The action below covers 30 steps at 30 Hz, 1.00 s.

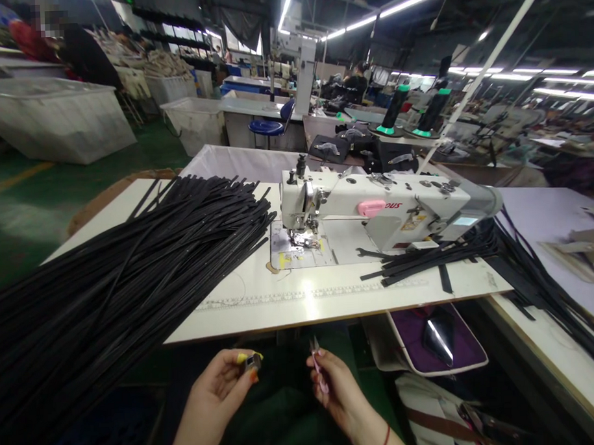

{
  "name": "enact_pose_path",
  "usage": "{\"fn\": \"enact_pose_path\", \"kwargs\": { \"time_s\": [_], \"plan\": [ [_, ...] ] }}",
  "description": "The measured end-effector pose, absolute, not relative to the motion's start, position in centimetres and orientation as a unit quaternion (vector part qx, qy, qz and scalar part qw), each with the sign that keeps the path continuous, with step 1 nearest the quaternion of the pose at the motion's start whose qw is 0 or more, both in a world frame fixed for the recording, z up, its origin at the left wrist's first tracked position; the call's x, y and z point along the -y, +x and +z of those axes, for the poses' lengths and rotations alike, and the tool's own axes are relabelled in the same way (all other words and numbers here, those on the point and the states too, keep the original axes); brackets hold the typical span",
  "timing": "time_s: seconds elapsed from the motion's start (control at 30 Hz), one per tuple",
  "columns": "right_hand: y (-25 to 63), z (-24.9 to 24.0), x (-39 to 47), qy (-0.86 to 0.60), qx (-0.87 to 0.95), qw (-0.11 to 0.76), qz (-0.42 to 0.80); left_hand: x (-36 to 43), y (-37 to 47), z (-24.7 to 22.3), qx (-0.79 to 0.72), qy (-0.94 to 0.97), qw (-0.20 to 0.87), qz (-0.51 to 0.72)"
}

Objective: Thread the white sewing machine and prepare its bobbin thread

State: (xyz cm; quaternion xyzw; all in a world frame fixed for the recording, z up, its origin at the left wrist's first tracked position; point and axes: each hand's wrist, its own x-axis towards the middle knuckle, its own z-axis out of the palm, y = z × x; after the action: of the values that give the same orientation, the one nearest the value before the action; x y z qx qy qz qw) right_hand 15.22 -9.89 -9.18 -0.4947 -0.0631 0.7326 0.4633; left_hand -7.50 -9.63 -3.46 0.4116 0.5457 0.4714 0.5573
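Observation:
My left hand (218,397) is closed in a pinch below the table's front edge. Between its thumb and fingers sits a small grey metal part (253,361), whose exact kind I cannot make out. Something yellow wraps a fingertip of that hand. Across from it, my right hand (338,388) grips pink-handled thread snips (320,371), blades pointing up and away. A white sewing machine (335,198) stands on the table beyond both hands. To the left, a large bundle of long black straps (146,247) lies over the tabletop and hangs off its front edge.
More black straps (444,251) and a wrench (371,253) lie by the machine's base. A printed ruler (299,294) runs along the white table (261,318). A purple-lined tray (440,341) with a dark phone-like object sits under the right side. Thread cones (394,112) stand behind.

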Motion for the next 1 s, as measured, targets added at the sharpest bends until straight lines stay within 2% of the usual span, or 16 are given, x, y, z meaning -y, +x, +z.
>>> {"fn": "enact_pose_path", "kwargs": {
  "time_s": [0.2,0.33,0.43,0.57,0.67,0.83,0.9,1.0],
  "plan": [
    [14.5,-4.6,9.3,-0.422,0.075,0.506,0.748,10.4,-5.8,-1.8,-0.589,0.345,0.536,0.496],
    [14.2,-1.9,11.5,-0.364,0.213,0.479,0.77,10.3,-5.3,-1.6,-0.594,0.318,0.552,0.492],
    [14.6,-1.0,11.7,-0.408,0.304,0.461,0.727,10.1,-4.7,-1.6,-0.58,0.301,0.579,0.487],
    [14.9,-1.0,11.0,-0.514,0.472,0.407,0.589,9.7,-3.7,-1.2,-0.549,0.267,0.62,0.493],
    [14.4,-1.1,10.3,-0.538,0.569,0.384,0.489,9.4,-2.9,-0.9,-0.515,0.248,0.656,0.492],
    [14.3,0.9,9.1,-0.501,0.727,0.377,0.279,9.0,-2.1,-1.0,-0.506,0.22,0.652,0.519],
    [15.9,1.6,9.2,-0.47,0.781,0.368,0.185,8.9,-2.3,-1.1,-0.516,0.236,0.639,0.519],
    [20.4,0.4,10.4,-0.466,0.784,0.399,0.094,8.1,-3.6,-0.8,-0.524,0.297,0.613,0.511]
  ]
}}
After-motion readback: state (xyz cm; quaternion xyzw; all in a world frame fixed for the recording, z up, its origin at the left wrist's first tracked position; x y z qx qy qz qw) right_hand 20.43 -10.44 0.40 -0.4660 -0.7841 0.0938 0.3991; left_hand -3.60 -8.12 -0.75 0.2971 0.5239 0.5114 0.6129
